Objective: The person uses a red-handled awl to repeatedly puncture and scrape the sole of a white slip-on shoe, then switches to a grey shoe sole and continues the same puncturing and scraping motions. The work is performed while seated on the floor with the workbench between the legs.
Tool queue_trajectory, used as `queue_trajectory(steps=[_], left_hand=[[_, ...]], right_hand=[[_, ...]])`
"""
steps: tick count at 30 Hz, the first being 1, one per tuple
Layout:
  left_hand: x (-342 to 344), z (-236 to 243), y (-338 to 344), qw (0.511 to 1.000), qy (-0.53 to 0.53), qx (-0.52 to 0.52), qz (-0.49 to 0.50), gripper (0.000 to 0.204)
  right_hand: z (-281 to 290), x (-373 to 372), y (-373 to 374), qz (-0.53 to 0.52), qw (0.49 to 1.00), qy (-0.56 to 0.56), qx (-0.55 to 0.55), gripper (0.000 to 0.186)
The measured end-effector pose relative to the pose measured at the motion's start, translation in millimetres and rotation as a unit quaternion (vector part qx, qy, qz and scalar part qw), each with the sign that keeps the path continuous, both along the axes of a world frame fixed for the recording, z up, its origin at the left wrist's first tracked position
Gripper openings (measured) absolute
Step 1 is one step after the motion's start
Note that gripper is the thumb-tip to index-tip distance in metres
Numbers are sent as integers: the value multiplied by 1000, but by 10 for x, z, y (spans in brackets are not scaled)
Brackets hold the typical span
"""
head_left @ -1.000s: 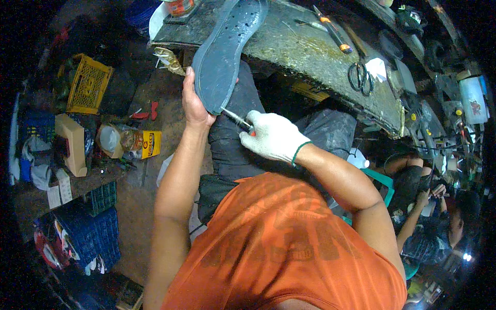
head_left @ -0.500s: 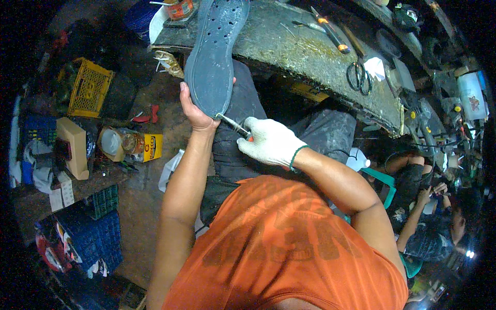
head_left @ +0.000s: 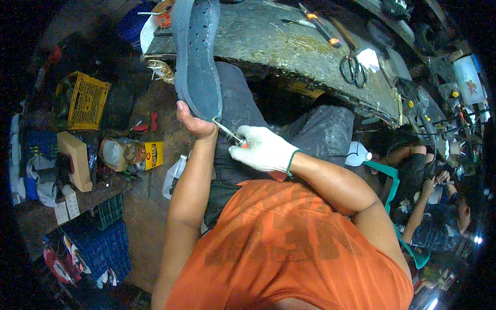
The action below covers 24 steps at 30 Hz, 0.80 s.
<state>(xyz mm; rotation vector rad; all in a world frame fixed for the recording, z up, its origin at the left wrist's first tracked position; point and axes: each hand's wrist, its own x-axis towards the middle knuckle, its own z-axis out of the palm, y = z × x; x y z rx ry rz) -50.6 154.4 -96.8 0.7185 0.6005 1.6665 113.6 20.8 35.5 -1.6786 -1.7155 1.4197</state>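
Observation:
My left hand (head_left: 198,125) is bare and closed round the heel end of a dark grey shoe sole (head_left: 202,85), which is tilted onto its side edge. Small holes run through the sole's far part, and its far end passes out of the picture. In a white knit glove, my right hand (head_left: 266,149) grips a slim metal-shafted hand tool (head_left: 228,130) with a bit of red at the handle. The tool's tip touches the sole's edge at the heel, close to my left hand. Most of the handle is hidden in the glove.
A worn workbench (head_left: 258,46) ahead carries an orange-and-black handled tool (head_left: 323,30) and black scissors (head_left: 353,71). A yellow crate (head_left: 89,101), a cardboard box (head_left: 75,161) and a yellow carton (head_left: 154,155) stand at left. Another person (head_left: 436,222) sits at right.
The sole has turned from facing up to tilted, showing its thick left side, and shifted left. My right hand and the tool have moved slightly left and nearer me.

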Motion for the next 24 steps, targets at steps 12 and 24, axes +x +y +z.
queue_trajectory(steps=[12,24], left_hand=[[-97,-245,20,999,-19,28,-25,39],[-43,1059,-131,987,12,115,-111,107]], right_hand=[[80,10,23,12,1000,15,9,41],[334,706,-50,-170,970,142,-105,41]])
